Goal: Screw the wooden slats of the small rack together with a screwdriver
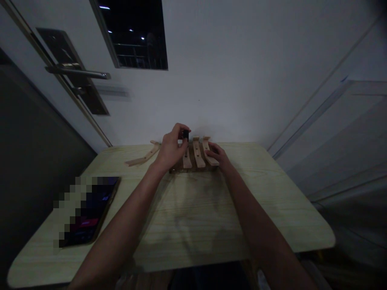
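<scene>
A dark brown wooden board (193, 169) lies at the back of the table with three pale, curved wooden hooks (198, 153) set side by side across it; dark holes or screws dot their faces. Between thumb and fingers, my left hand (173, 147) pinches a small black knob-like object (185, 135) above the leftmost of these hooks. Its lower end is too dark to make out. My right hand (220, 156) grips the board's right end, thumb against the rightmost hook (211, 155). Another loose wooden hook (145, 156) rests on the table left of the board.
The pale wood-grain table (242, 233) stands against a white door (242, 72) with a metal lever handle (78, 73) and a dark window (136, 34). A phone or tablet (93, 213), partly pixelated, lies at the table's left.
</scene>
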The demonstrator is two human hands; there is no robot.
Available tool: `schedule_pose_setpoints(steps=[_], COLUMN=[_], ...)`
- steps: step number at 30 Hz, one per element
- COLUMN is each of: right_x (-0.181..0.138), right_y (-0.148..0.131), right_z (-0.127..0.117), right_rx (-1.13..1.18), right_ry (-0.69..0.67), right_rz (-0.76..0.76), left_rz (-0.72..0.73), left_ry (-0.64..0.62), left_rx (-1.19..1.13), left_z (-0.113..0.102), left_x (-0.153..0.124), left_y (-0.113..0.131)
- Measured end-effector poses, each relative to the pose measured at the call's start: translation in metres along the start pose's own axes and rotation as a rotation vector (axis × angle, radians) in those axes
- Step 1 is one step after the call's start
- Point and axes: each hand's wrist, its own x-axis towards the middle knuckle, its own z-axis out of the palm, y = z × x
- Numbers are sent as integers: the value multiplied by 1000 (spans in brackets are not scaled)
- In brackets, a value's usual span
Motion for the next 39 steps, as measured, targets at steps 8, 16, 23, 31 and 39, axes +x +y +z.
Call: schedule_pose_setpoints(steps=[8, 16, 23, 31, 39], right_x=[1, 0, -3, 0, 1], right_y=[1, 1, -3, 1, 3], right_z=[0, 0, 0, 0, 1], right_rx=[8, 22, 30, 13, 33], right_ry=[-4, -12, -33, -6, -8], right_rz=[-23, -31, -23, -14, -34], left_rz=[54, 54, 53, 49, 44], left_ry=[56, 41, 8, -44, 28], left_rx=[63, 27, 26, -3, 57], left_z=[-1, 2, 2, 0, 1], left_x=[2, 0, 0, 0, 1], left_y=[-1, -3, -6, 1, 1])
